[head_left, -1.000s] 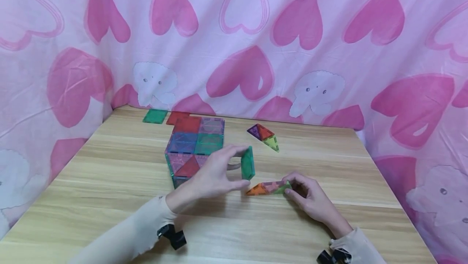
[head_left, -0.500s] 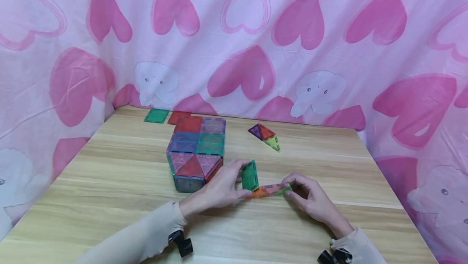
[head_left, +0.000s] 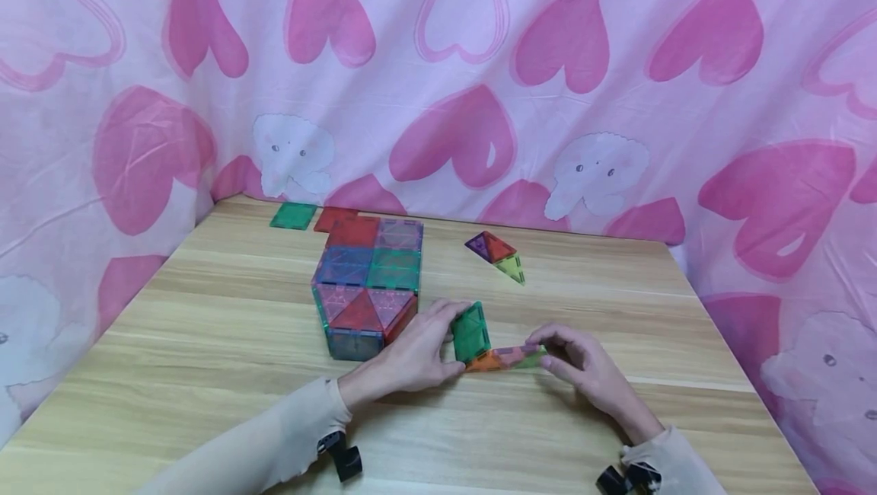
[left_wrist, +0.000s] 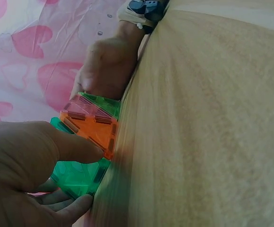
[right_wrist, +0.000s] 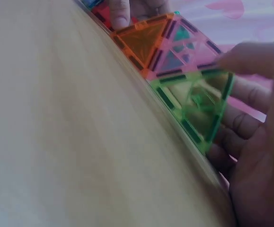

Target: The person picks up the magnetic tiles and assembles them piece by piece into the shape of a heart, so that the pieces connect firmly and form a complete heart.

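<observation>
Both hands work at lower centre of the head view; the left hand pinches a green square translucent plastic tile upright, the right hand grips a flat strip of orange, pink and green triangular tiles (light, stiff, probably best held by their edges).

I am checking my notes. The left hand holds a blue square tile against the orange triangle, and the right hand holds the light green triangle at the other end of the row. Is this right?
Not quite: the square tile in the left hand is green, not blue, as the head view shows. The rest holds: it meets the orange triangle, and the right hand holds the light green triangle at the other end.
</observation>
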Demonstrator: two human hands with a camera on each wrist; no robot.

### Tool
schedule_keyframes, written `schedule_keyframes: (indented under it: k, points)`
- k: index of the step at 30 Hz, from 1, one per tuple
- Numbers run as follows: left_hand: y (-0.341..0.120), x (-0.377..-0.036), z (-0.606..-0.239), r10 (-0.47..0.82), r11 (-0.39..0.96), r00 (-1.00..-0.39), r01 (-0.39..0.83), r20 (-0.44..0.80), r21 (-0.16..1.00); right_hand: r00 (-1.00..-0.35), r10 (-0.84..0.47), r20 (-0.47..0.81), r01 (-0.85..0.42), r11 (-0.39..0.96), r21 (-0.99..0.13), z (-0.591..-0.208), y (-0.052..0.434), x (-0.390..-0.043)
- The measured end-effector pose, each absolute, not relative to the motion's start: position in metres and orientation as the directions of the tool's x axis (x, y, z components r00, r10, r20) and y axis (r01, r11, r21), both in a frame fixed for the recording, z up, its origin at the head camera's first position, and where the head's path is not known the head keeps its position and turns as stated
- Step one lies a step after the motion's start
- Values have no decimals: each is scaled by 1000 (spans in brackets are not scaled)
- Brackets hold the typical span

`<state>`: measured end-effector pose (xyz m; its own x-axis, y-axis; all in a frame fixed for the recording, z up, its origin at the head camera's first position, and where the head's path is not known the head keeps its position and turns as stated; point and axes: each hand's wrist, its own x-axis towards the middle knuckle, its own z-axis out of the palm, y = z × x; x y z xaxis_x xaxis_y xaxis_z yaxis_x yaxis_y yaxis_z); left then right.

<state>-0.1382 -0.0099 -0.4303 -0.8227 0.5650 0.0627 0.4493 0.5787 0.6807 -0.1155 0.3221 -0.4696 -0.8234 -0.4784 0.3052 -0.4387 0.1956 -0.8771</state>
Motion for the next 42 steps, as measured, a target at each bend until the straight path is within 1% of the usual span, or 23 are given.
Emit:
schedule_keyframes:
  k: [2,4,6,7,10,12,14,19,22,26,31,37,42]
  points:
    - [-10,-139,-431,565,576,-823,452,68,681,-827,-464,317,-392,72,-917,-469,326,-121]
    - [-10,-139,-431,562,579,-824,456,74,676,-836,-436,334,-352,-40,-935,-468,331,-129]
    - [-10,-140,-431,562,578,-823,461,82,674,-862,-386,329,-320,-89,-943,-468,337,-139]
    - [-11,-140,-431,561,578,-823,463,84,672,-878,-351,324,-322,-67,-944,-468,339,-144]
    - [-11,-140,-431,566,576,-820,469,88,670,-927,-235,291,-317,84,-945,-470,345,-160]
    - [-12,-139,-432,572,577,-816,475,86,664,-947,-182,266,-296,167,-940,-472,347,-171]
    - [-11,-139,-433,576,580,-814,476,81,661,-956,-155,250,-280,222,-934,-474,348,-182]
    - [-10,-138,-433,576,583,-814,472,73,662,-955,-182,234,-278,272,-921,-477,344,-209]
    - [-10,-138,-432,571,588,-817,470,74,658,-949,-222,226,-292,336,-896,-476,337,-221]
    - [-11,-138,-431,562,598,-824,467,75,652,-940,-252,229,-324,457,-828,-472,323,-231]
    - [-11,-138,-431,562,590,-824,465,79,659,-948,-223,227,-315,559,-767,-468,310,-235]
    - [-11,-139,-432,562,584,-822,474,92,659,-950,-188,249,-312,574,-757,-467,306,-234]
    - [-11,-138,-432,558,595,-827,459,72,660,-945,-167,281,-324,579,-748,-471,309,-232]
